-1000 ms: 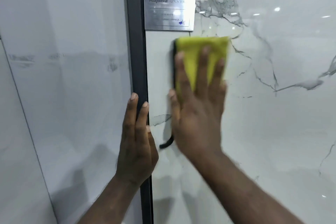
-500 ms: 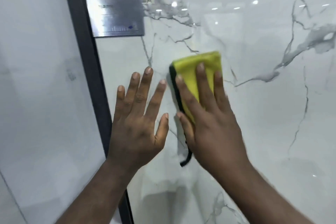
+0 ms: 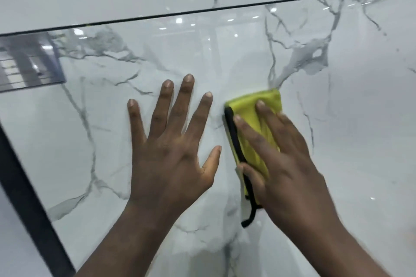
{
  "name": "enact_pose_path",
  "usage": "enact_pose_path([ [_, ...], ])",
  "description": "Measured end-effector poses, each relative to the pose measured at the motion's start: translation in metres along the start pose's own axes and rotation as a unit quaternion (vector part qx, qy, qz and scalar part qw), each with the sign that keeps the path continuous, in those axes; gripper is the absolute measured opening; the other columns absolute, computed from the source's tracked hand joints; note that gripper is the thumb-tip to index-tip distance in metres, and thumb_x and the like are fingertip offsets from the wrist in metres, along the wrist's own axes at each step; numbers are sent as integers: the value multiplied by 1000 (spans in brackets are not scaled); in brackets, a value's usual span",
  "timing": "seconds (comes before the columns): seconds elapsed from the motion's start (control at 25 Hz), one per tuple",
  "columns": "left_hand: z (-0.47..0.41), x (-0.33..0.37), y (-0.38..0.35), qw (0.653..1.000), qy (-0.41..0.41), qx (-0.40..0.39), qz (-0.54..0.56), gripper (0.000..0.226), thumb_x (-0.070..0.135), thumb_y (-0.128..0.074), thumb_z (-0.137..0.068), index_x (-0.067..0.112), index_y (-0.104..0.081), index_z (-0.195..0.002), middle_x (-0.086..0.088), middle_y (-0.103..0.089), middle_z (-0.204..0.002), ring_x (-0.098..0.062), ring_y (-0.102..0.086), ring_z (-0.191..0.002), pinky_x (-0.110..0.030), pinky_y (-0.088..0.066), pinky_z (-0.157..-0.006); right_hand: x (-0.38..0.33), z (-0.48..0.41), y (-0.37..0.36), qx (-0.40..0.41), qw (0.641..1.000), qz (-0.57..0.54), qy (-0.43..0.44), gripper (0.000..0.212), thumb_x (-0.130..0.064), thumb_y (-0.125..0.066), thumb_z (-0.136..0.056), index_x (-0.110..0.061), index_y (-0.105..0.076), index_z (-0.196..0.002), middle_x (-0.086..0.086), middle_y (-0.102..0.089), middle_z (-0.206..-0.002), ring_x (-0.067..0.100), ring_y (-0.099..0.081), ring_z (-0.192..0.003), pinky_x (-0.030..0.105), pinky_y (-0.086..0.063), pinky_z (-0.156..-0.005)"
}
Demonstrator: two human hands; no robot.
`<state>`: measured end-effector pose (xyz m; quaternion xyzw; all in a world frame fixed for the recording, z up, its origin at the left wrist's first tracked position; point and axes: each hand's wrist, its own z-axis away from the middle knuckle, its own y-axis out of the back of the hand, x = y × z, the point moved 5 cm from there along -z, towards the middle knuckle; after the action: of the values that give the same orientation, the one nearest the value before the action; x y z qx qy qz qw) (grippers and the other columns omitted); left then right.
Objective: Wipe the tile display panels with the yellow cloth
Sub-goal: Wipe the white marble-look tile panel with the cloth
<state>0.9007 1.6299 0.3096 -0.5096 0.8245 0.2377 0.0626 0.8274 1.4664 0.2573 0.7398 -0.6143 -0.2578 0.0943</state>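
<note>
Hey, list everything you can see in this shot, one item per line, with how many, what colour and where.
glossy marble-look tile panels: two, white with grey veins, one above the other, filling most of the view
thin seam: one, black, running between the two panels
shiny metal label plate: one, silver, on the lower panel's upper left
frame strip: one, black, slanting across the lower left
plain panel: one, white, left of the strip
yellow microfibre cloth with black edging: one, flat on the lower panel, centre right
left hand: one, fingers spread flat on the lower panel, beside the cloth
right hand: one, flat, pressing the cloth
</note>
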Motion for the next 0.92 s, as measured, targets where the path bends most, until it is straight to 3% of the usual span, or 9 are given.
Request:
enact_pose_path([
  [0.16,-18,32,-10,1000,-24,-1,-16,92,58,-72,-92,22,-38,-169,-9,-15,-181,-33,-12,-167,-75,-8,-127,91,-22,26,40,993,-37,-100,94,-30,-76,-94,-59,-17,-161,-27,4,-173,16,-13,-160,37,-31,-117],
  [0.24,-37,52,-14,999,-31,8,-3,91,56,-73,-92,20,-38,-168,-10,-16,-180,-34,-13,-167,-73,-9,-128,105,-52,42,47,991,-43,-116,92,-28,-70,-99,-60,-10,-161,-29,11,-171,12,-4,-161,32,-23,-116],
  [0.44,-61,104,-33,999,-49,17,10,85,52,-69,-95,16,-41,-167,-10,-18,-180,-33,-15,-167,-69,-16,-129,111,-11,25,17,1000,15,-18,90,-25,-65,-100,-56,-9,-163,-25,8,-173,11,3,-162,30,-49,-89],
  [0.56,-68,124,-44,998,-57,16,14,83,46,-69,-96,14,-41,-166,-10,-20,-179,-32,-16,-167,-67,-15,-131,172,-19,40,18,995,-11,-94,90,-19,-61,-102,-59,-5,-161,-26,13,-172,12,7,-162,45,-45,-106],
  [0.64,-78,137,-51,999,-48,12,21,83,47,-68,-97,14,-39,-167,-9,-19,-180,-32,-14,-167,-66,-13,-131,193,-48,61,18,992,-22,-125,91,-15,-59,-104,-59,-3,-161,-28,17,-170,10,11,-162,38,-41,-98],
  [0.72,-81,150,-60,999,-28,14,27,86,52,-64,-98,13,-35,-169,-10,-17,-180,-32,-11,-168,-68,-9,-131,186,-62,67,29,996,-2,-88,92,-12,-58,-104,-56,-3,-162,-28,18,-170,10,12,-161,33,-37,-92],
  [0.8,-78,158,-67,999,-14,20,26,88,57,-59,-100,12,-30,-170,-11,-16,-180,-34,-10,-167,-69,-6,-131,178,-42,54,26,998,18,-49,98,-7,-64,-100,-52,-6,-164,-24,13,-173,13,10,-162,32,-46,-93],
  [0.88,-75,158,-72,999,-16,30,18,88,57,-57,-100,11,-30,-170,-12,-19,-179,-36,-13,-167,-68,-5,-131,188,-10,36,14,998,19,-50,102,-5,-69,-96,-54,-9,-164,-24,9,-173,12,5,-163,32,-49,-102],
  [0.92,-75,158,-74,999,-19,35,13,88,57,-57,-100,11,-30,-170,-13,-21,-179,-37,-14,-166,-69,-5,-131,202,-6,37,15,998,7,-61,101,-7,-70,-97,-56,-10,-162,-24,8,-173,11,3,-162,29,-38,-115],
])
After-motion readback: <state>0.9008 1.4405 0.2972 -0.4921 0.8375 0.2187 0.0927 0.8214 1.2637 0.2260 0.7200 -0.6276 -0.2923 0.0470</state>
